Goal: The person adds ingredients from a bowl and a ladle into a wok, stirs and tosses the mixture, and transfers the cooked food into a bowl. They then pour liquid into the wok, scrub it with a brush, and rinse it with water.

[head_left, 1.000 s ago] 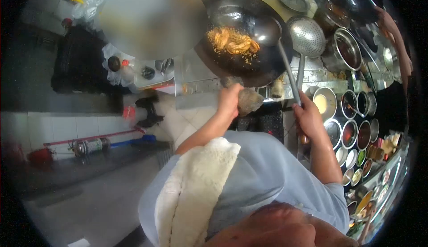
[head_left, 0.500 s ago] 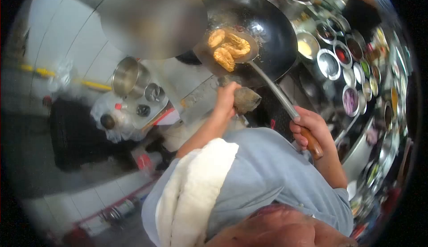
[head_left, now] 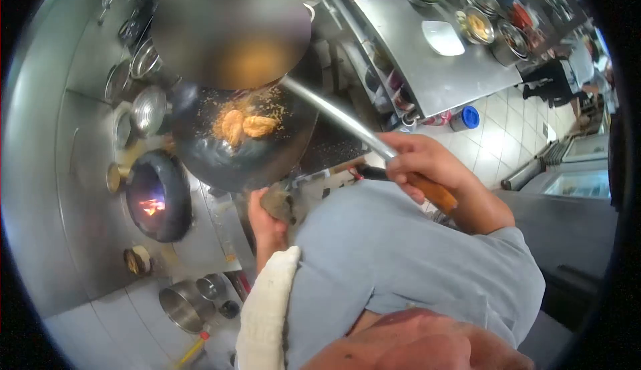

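Observation:
My right hand (head_left: pixel 431 171) is closed around the wooden end of a long-handled steel ladle (head_left: pixel 340 119). The ladle's bowl end lies behind a blurred oval, where an orange patch shows through. Below that, in a dark wok (head_left: pixel 247 164), are two orange-coated prawns (head_left: pixel 259 126) among scattered golden crumbs. My left hand (head_left: pixel 267 226) grips a grey-brown cloth (head_left: pixel 279 206) against the near edge of the wok; any handle under the cloth is hidden.
A burner (head_left: pixel 157 196) with a visible flame sits left of the wok. Steel pots (head_left: pixel 187 305) stand at lower left. At upper right, a steel counter (head_left: pixel 414 56) holds a white dish (head_left: pixel 443 38) and several bowls. Another person (head_left: pixel 567 76) is far right.
The view has swung round, bringing the burner and counter into sight. Prawns that were in the ladle over the wok now lie partly in the wok with crumbs. Both hands keep their grips.

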